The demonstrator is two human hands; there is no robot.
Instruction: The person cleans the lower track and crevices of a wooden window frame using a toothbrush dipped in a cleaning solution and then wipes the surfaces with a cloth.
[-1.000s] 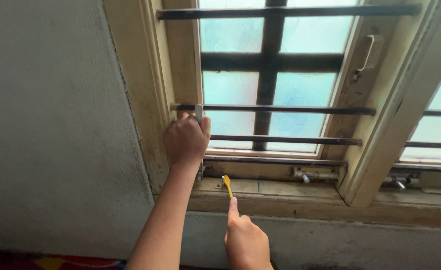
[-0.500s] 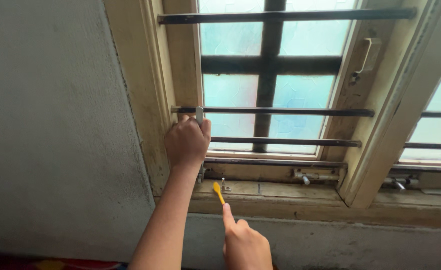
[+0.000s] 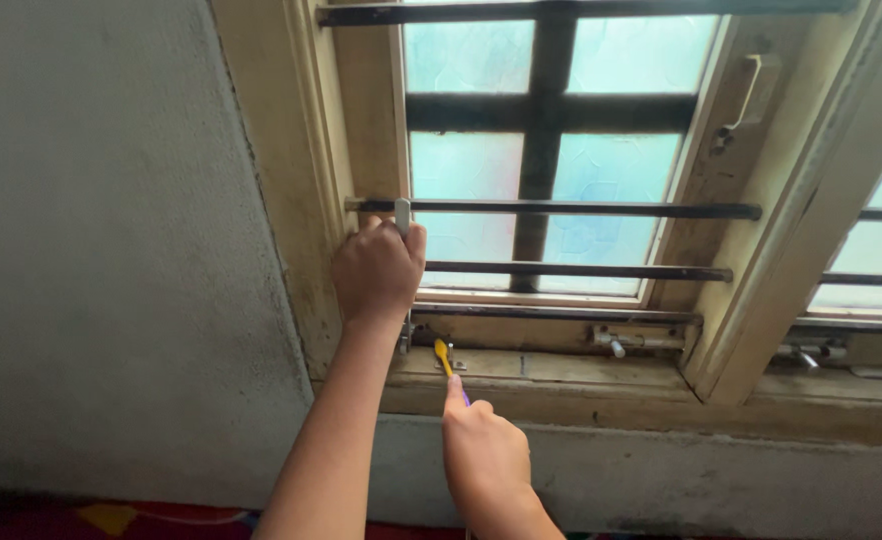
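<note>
The right hand [image 3: 485,455] pinches a thin yellow brush [image 3: 444,356], forefinger stretched along its handle, the tip on the wooden sill [image 3: 581,375] beside a small metal fitting. The left hand [image 3: 378,270] is fisted around a pale upright handle [image 3: 402,214] at the window bar [image 3: 561,209].

Worn wooden window sill [image 3: 581,372]; yellow brush head [image 3: 443,352] rests on it beside small metal bracket [image 3: 455,364].

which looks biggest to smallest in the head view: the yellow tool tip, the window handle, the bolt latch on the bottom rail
1. window handle
2. bolt latch, close to the handle in length, so that order is unsure
3. yellow tool, clearly smallest, with only its tip showing above the right hand
</note>
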